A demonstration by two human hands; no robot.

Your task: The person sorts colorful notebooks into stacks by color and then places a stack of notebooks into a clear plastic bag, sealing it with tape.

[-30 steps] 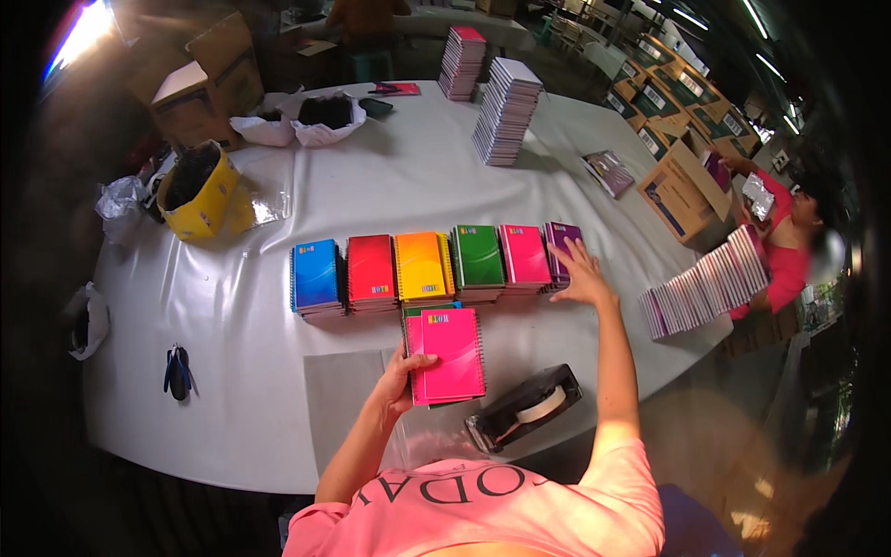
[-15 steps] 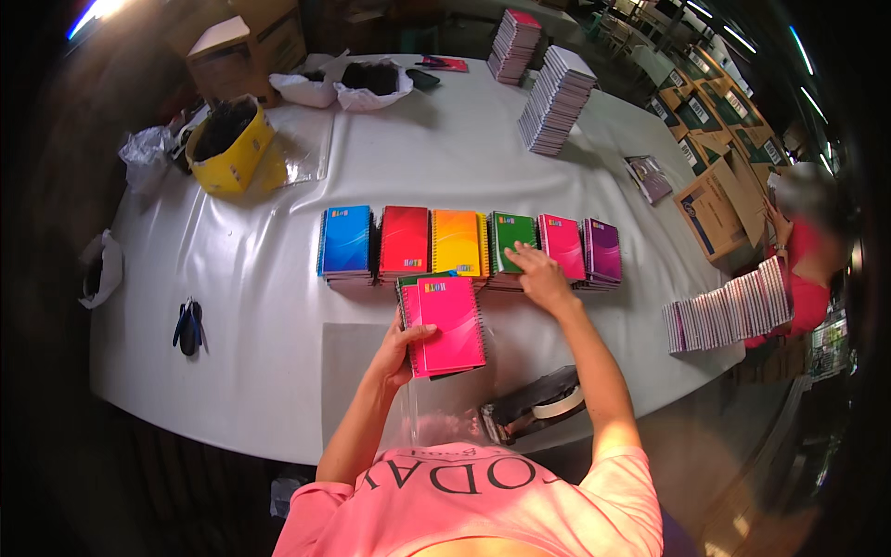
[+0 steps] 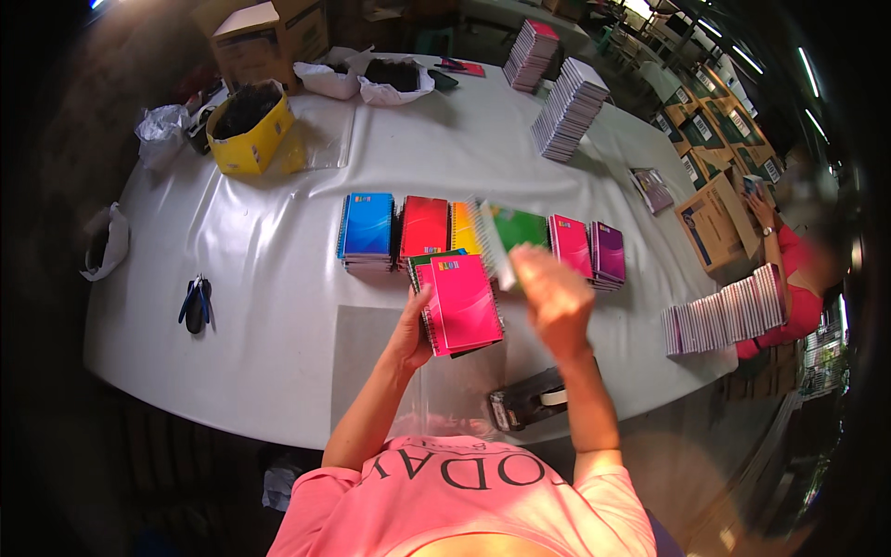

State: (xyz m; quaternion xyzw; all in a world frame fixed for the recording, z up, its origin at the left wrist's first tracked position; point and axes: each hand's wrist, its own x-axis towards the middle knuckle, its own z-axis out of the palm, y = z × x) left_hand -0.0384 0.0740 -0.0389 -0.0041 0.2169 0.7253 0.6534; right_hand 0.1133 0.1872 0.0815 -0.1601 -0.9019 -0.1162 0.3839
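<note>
Head view. The right hand (image 3: 557, 292) is motion-blurred, so its individual fingers cannot be separated. The lifted notebook (image 3: 496, 252) at its fingertips is also blurred; its pale edge and spiral binding show, but its cover colour cannot be determined. This notebook covers part of the yellow notebook stack (image 3: 461, 227) and the left edge of the green notebook stack (image 3: 527, 228). The right forearm conceals one end of the black tape dispenser (image 3: 520, 405). The co-worker (image 3: 806, 288) at the right rim is partly blurred.

The left forearm extends upward from the lower edge. The left hand (image 3: 414, 330) is closed around the left side of a bundle of notebooks, with a pink notebook (image 3: 470, 302) uppermost; green and blue edges project beneath it. The right arm is extended forward, with the hand partly closed on the lifted notebook, which is steeply tilted. The bundle is in front of the row, overlapping the lower part of the red notebook stack (image 3: 424, 226).
</note>
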